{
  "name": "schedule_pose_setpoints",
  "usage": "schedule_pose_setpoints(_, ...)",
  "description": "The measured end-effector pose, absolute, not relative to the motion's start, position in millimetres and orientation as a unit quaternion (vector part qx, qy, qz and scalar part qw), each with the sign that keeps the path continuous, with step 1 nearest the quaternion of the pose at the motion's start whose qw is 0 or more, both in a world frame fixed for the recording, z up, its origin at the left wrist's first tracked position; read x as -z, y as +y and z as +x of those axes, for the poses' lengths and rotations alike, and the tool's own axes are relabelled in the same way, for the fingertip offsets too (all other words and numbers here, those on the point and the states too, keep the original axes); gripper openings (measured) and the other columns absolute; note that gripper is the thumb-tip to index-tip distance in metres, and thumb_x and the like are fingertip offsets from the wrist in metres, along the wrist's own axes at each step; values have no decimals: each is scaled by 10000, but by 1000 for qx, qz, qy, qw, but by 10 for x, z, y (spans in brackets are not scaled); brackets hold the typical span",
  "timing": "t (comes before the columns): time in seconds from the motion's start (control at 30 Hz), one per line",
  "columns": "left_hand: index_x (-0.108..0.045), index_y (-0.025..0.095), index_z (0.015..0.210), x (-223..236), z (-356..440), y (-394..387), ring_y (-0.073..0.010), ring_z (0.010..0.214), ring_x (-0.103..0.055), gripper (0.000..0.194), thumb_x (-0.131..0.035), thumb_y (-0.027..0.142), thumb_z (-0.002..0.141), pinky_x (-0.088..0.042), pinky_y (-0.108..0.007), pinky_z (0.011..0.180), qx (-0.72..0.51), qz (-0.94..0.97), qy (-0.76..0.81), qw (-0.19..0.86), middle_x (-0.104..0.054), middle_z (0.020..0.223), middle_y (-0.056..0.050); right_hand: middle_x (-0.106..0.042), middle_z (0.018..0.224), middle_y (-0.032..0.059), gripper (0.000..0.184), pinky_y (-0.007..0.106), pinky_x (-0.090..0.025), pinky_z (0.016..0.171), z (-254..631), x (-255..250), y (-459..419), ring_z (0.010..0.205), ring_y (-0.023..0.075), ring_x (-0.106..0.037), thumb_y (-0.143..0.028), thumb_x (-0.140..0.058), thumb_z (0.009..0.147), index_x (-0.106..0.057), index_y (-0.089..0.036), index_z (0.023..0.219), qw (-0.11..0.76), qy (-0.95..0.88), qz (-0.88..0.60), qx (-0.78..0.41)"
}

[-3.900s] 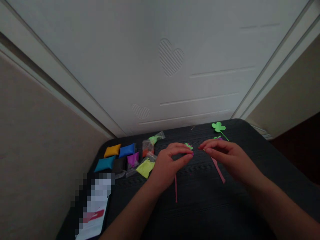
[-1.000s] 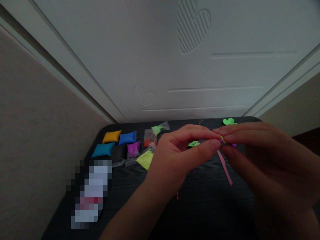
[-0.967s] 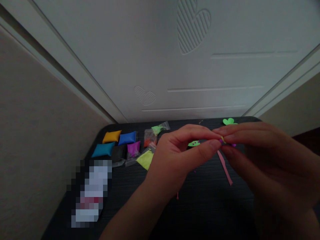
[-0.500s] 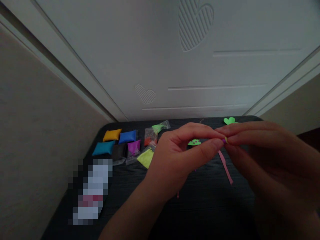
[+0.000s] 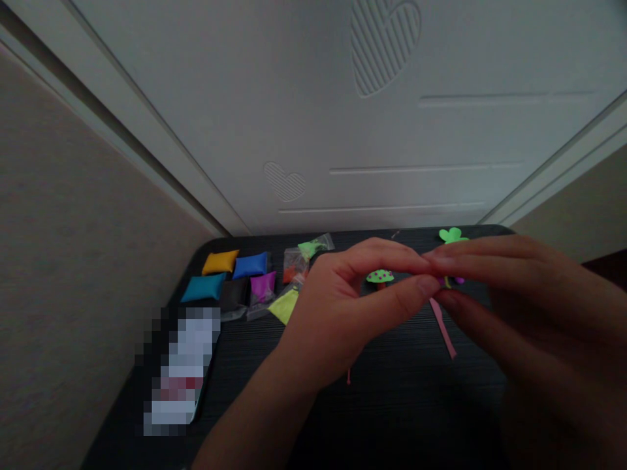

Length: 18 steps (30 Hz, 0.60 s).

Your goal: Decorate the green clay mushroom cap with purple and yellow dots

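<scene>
My left hand (image 5: 355,303) is closed, its thumb and forefinger pinched together at the fingertips of my right hand (image 5: 524,294). Between the fingers of both hands is a small purple and yellow clay piece (image 5: 447,282), mostly hidden by them. Just below the fingertips a pink flat clay-modelling tool (image 5: 443,329) lies on the table. Behind my left hand shows a green mushroom cap with purple dots (image 5: 380,277). Past my right hand lies a bright green clover-like clay shape (image 5: 453,235).
Several coloured clay packets, among them a yellow one (image 5: 220,262), a teal one (image 5: 203,288) and a purple one (image 5: 263,287), lie at the back left of the dark table (image 5: 392,418). A blurred-out phone-like object (image 5: 183,372) lies nearer. A white panelled door (image 5: 313,117) rises behind.
The purple and yellow piece has turned between my fingers, and purple now shows to the right of the yellow. My left hand stays nearly in place, and more of the mushroom shows.
</scene>
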State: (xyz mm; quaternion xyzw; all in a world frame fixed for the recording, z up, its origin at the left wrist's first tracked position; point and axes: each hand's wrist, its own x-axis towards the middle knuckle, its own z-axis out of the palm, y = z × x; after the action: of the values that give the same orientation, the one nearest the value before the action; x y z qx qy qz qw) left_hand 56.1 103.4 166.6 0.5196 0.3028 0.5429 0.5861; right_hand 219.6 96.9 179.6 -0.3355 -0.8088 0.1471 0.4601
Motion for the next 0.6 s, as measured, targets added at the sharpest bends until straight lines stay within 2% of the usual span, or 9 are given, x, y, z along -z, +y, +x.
schedule_pose_setpoints(0.23,-691,232,778,-1657,569,1036,-99,831,-589,155,-633,107,708,-463,-216,781,-552,523,288,582,-643,832,22,-653,973,-29,402,235,-495,704,2203,-1810,958,864,135,-604,-60,-643,673,-612,-260,1021,459,-806,-353,-126)
schedule_pose_setpoints(0.6,-685,210,796,-1636,565,1052,-88,829,-584,136,-630,112,719,-455,-195,758,-552,526,277,584,-633,838,28,-646,976,-61,450,233,-510,713,2194,-1808,978,854,124,-598,-55,-671,639,-600,-247,1039,465,-806,-347,-116)
